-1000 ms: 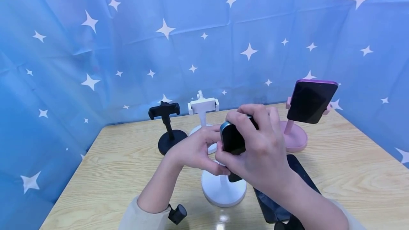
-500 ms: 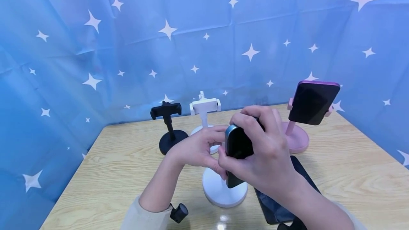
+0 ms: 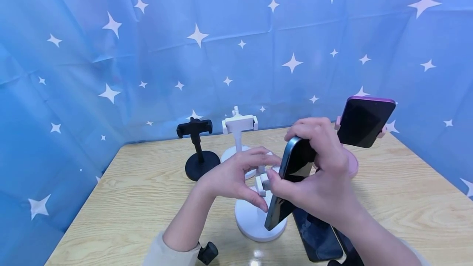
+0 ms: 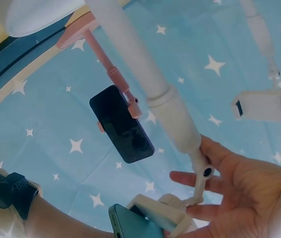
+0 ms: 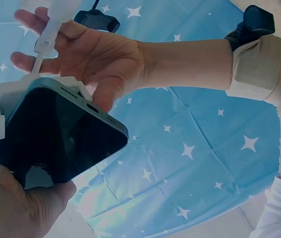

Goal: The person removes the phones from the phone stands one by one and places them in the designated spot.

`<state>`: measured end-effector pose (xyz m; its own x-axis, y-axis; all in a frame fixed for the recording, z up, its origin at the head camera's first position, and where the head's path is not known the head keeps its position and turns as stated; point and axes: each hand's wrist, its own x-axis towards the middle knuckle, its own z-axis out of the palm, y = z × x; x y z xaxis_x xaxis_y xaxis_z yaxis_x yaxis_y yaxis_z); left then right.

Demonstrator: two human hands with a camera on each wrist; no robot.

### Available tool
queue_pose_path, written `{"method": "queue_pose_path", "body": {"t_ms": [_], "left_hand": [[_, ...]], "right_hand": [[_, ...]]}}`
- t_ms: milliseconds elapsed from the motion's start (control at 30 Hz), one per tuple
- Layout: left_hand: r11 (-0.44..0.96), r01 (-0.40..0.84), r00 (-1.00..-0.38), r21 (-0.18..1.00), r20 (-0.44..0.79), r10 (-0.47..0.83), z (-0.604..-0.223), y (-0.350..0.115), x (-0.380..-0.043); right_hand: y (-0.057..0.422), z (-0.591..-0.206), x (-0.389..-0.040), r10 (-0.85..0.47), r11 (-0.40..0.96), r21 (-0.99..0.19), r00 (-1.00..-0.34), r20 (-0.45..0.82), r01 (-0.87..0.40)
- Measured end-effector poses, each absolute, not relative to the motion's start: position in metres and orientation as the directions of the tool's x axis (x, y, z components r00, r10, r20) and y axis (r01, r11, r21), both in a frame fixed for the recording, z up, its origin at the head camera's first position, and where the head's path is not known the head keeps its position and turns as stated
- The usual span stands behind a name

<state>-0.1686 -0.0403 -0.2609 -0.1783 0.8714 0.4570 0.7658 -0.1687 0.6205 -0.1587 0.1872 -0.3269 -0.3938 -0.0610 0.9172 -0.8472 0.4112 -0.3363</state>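
Observation:
My right hand (image 3: 325, 180) grips a teal-edged smartphone (image 3: 295, 163) by its sides, tilted, with its dark screen facing up toward me. Just left of it is the white clamp (image 3: 260, 186) of the nearest phone stand, whose round base (image 3: 255, 227) sits on the table. In the left wrist view the teal phone back (image 4: 133, 223) overlaps the clamp (image 4: 160, 215). My left hand (image 3: 233, 177) is spread around the clamp with relaxed fingers, which lie behind the stand's thin neck (image 4: 199, 178). The right wrist view shows the left palm (image 5: 100, 59) beyond the phone.
Behind stand a black phone stand (image 3: 199, 163) and another white one (image 3: 240, 124). At right, a pink stand (image 3: 352, 161) holds a purple-edged phone (image 3: 366, 122). Under my right forearm lies a dark flat device (image 3: 318, 233). A starry blue curtain (image 3: 166, 52) hangs behind.
My right hand has shifted right with the smartphone and tilted it, uncovering part of the white clamp. The left hand's fingers have spread slightly, with little shift in place.

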Motion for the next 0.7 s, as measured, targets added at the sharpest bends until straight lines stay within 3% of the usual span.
{"method": "queue_pose_path", "body": {"t_ms": [233,500,700], "left_hand": [[-0.145,0.806,-0.233,0.574,0.533,0.814,-0.272,-0.037,-0.160],[-0.066,0.815,-0.392,0.575,0.632,0.668,-0.289,-0.026,-0.146],[-0.100,0.817,-0.436,0.568,0.723,0.536,-0.301,-0.018,-0.140]], "right_hand": [[0.146,-0.241,-0.089,-0.073,0.371,-0.407,-0.464,0.883,-0.834],[0.158,-0.244,-0.092,-0.074,0.050,-0.489,-0.492,0.868,-0.871],[0.146,-0.219,-0.074,-0.060,-0.102,-0.499,-0.496,0.866,-0.860]]}}
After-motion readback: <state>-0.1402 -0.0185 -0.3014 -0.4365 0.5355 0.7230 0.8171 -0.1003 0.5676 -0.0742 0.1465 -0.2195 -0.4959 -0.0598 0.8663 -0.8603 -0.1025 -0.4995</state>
